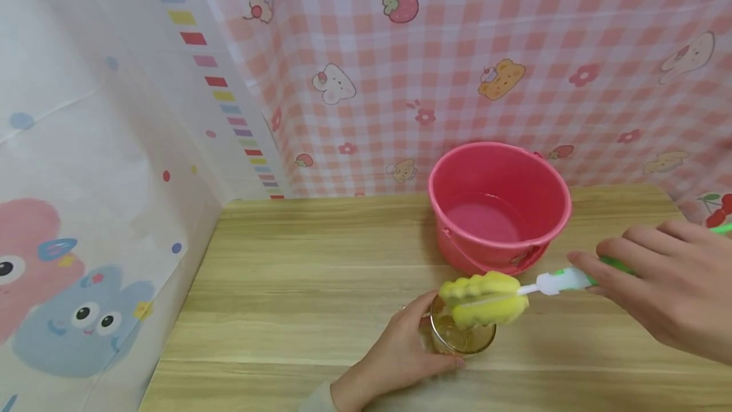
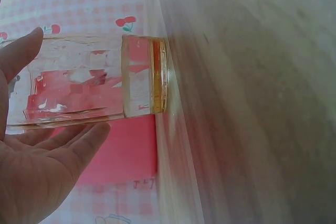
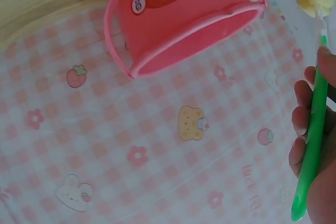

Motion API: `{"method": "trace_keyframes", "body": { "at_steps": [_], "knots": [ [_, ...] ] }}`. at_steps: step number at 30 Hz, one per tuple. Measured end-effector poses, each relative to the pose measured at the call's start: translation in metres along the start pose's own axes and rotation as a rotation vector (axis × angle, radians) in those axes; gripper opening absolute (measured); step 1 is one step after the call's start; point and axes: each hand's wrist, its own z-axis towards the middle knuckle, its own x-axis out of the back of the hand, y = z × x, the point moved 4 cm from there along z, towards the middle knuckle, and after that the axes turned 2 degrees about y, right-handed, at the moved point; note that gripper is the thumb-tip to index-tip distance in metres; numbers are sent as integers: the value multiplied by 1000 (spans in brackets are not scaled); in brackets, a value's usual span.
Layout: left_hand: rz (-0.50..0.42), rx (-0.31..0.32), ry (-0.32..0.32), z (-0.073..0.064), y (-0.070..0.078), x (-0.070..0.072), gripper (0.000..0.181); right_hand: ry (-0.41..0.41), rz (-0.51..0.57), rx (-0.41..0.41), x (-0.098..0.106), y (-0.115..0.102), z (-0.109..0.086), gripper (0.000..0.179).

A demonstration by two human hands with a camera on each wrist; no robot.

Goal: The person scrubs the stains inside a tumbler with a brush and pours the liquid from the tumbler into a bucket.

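Note:
My left hand (image 1: pixel 394 348) holds an amber-tinted drinking glass (image 1: pixel 466 341) round its side, thumb in front. The glass stands upright on the wooden table, its mouth facing up. In the left wrist view the clear, faceted wall of the glass (image 2: pixel 79 80) shows between thumb and fingers. My right hand (image 1: pixel 675 281) grips the green-and-white handle of a sponge cup brush (image 1: pixel 563 281). Its yellow sponge head (image 1: pixel 494 301) lies over the glass's mouth, hiding part of the rim. The right wrist view shows fingers curled round the green handle (image 3: pixel 315 119).
A pink bucket (image 1: pixel 492 167) with a lowered handle stands behind the glass, near the table's back edge. Its bottom looks wet. The wooden table (image 1: pixel 274 297) stretches to the left. A pink checked cloth (image 1: pixel 366 37) hangs behind, and a white printed sheet (image 1: pixel 131 208) on the left.

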Motion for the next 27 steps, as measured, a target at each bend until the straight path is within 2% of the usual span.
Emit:
{"method": "trace_keyframes", "body": {
  "at_steps": [5,12,19,27],
  "knots": [
    [7,-20,9,0,-1,0,93,1,15,32,1,-2,11,57],
    [-12,-32,20,2,-2,-1,92,-130,14,86,-5,-9,25,63],
    [-23,-52,20,2,-2,-1,92,-191,-1,152,-15,-22,42,55],
    [30,-34,28,1,-3,0,93,-274,-22,199,-27,-32,56,58]
  ]
}}
